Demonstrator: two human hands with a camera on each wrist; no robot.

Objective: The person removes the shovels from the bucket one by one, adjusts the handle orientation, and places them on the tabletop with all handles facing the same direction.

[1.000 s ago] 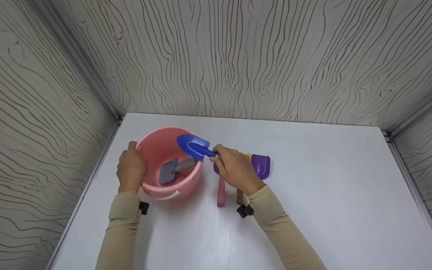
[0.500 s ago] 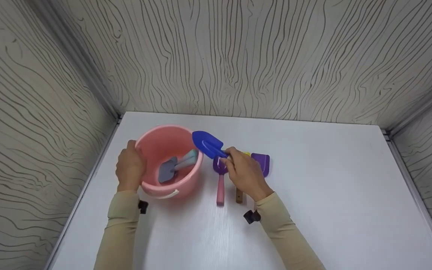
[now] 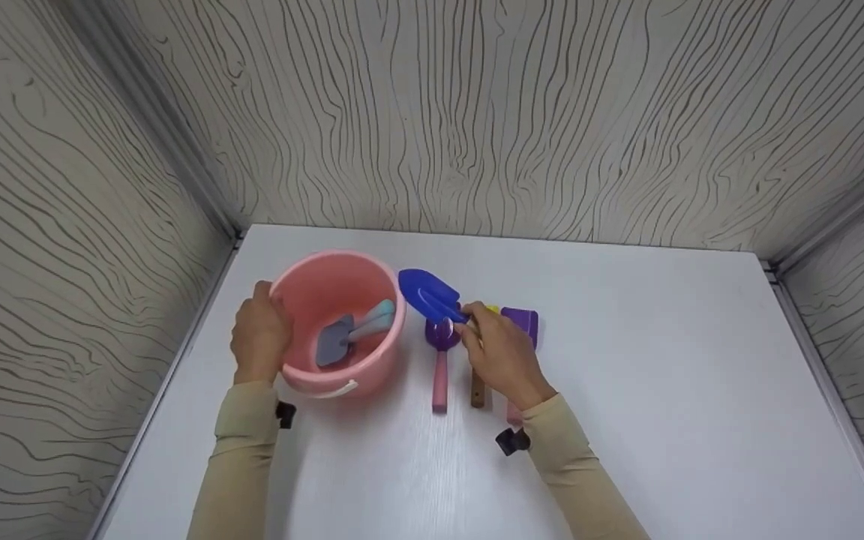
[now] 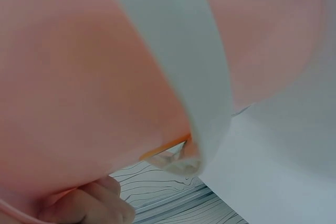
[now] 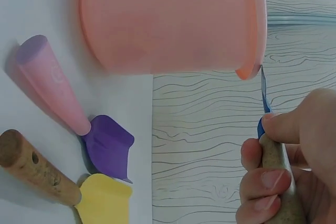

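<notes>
My left hand (image 3: 259, 330) grips the left rim of a pink bucket (image 3: 372, 375) with a white handle. Inside lies a grey-bladed toy shovel (image 3: 334, 341) with a pale blue handle; a teal handle end (image 3: 382, 308) shows beside it. My right hand (image 3: 507, 352) holds a blue trowel (image 3: 428, 292) by its wooden handle (image 5: 278, 182), fingers curled round it. The blade points left, its tip beside the bucket's right rim. Beneath and near this hand lie a purple scoop (image 3: 442, 334) with a pink handle and a yellow shovel (image 5: 107, 198) with a wooden handle, partly covered by the hand.
Another purple shovel (image 3: 522, 322) lies right of the yellow one, its pink handle (image 3: 514, 412) partly behind my right wrist. Everything stands on a white table (image 3: 672, 375). Wood-patterned walls (image 3: 477, 135) enclose the back and both sides.
My right hand has drawn the blue trowel rightward and slightly toward me, from over the bucket to just beyond its right rim. The left hand keeps its hold on the rim.
</notes>
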